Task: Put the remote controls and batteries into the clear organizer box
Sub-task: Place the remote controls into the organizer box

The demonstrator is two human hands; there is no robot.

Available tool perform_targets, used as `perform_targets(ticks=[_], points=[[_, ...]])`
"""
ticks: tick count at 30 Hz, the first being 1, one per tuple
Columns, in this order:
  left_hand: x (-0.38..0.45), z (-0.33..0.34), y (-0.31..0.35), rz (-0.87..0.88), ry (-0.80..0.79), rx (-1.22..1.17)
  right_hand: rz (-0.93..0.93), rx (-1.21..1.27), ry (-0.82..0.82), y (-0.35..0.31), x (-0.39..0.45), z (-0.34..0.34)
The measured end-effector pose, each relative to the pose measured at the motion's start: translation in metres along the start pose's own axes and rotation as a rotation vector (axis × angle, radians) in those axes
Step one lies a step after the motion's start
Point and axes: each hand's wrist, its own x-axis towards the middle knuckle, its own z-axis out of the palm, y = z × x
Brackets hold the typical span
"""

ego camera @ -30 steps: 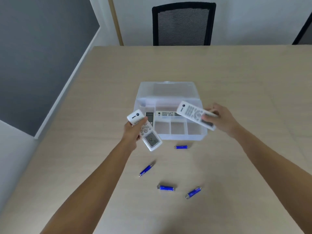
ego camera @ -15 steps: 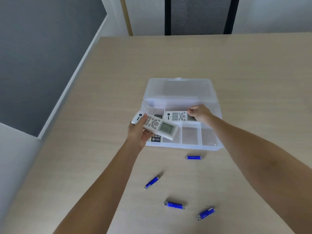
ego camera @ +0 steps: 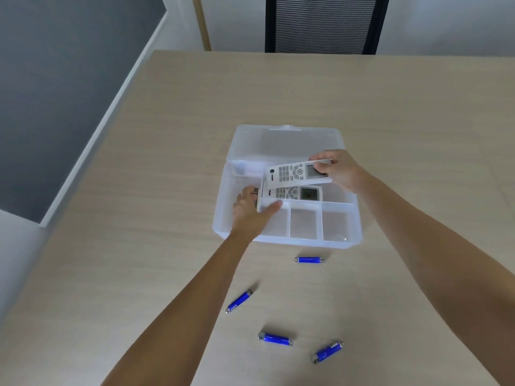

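One white remote [ego camera: 295, 193] inside clear organizer box [ego camera: 342, 240], right hand [ego camera: 338, 169] fingers holding second remote [ego camera: 298, 171], left hand [ego camera: 250, 208] fingers spread

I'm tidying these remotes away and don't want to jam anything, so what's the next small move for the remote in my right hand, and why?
Probably lower the white remote in your right hand flat into the long rear compartment of the organizer box. It hangs tilted just above the remote already lying there, and your left hand rests at that compartment's left end, so move those fingers away first.

Bright, even light; soft shadows; wide-angle edge distortion.
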Motion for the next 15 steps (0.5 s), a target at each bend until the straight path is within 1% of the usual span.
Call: perform_targets(ticks=[1, 2, 3, 4, 6, 8, 12, 14, 15], points=[[-0.004, 0.001, -0.016, 0.072, -0.021, 0.287, 0.019, -0.025, 0.007, 0.007, 0.004, 0.002], [-0.009, 0.003, -0.030, 0.121, -0.060, 0.489, 0.045, -0.046, 0.004, 0.013, 0.006, 0.007], [-0.012, 0.006, -0.041, 0.147, -0.098, 0.603, 0.071, -0.044, 0.004, 0.020, 0.008, 0.013], [-0.014, 0.009, -0.049, 0.164, -0.115, 0.648, 0.087, -0.040, 0.014, 0.026, 0.009, 0.020], [-0.011, 0.015, -0.056, 0.196, -0.090, 0.665, 0.090, -0.087, 0.061, 0.034, 0.010, 0.030], [-0.008, 0.017, -0.058, 0.217, -0.061, 0.675, 0.069, -0.202, 0.095, 0.040, 0.011, 0.036], [-0.009, 0.018, -0.061, 0.210, -0.077, 0.686, 0.068, -0.492, 0.067, 0.048, 0.008, 0.044], [-0.008, 0.015, -0.058, 0.233, -0.058, 0.574, 0.035, -0.631, 0.028, 0.042, 0.001, 0.043], [-0.012, 0.012, -0.057, 0.267, -0.010, 0.477, -0.034, -0.654, 0.050, 0.037, -0.006, 0.043]])
